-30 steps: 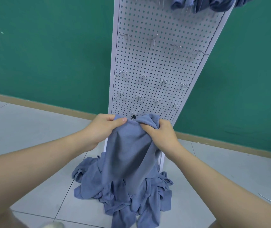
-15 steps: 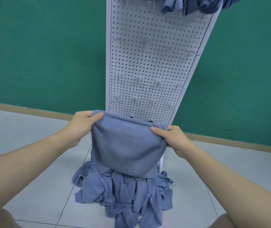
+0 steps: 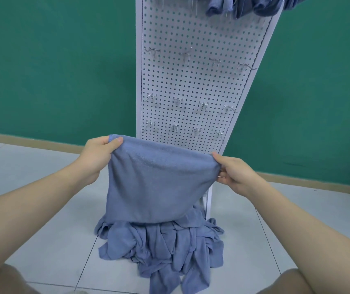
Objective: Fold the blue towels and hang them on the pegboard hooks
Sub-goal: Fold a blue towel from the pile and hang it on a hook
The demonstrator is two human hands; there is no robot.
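Note:
A blue towel (image 3: pixel 157 183) hangs spread in the air in front of a white pegboard (image 3: pixel 193 81). My left hand (image 3: pixel 98 154) pinches its upper left corner and my right hand (image 3: pixel 234 171) grips its upper right corner, a towel's width apart. Under it a crumpled pile of blue towels (image 3: pixel 169 247) lies on the floor at the board's foot. Several bare metal hooks (image 3: pixel 177 100) stick out of the board in rows. More blue towels (image 3: pixel 246 6) hang along the board's top edge, cut off by the frame.
A green wall (image 3: pixel 53 71) with a tan skirting strip stands behind the pegboard. The floor (image 3: pixel 42 204) is pale grey tile. My knees show at the bottom corners of the view.
My hands have pulled apart, stretching the bunched towel out flat and lifting it off the pile. The view has shifted slightly upward and to the left.

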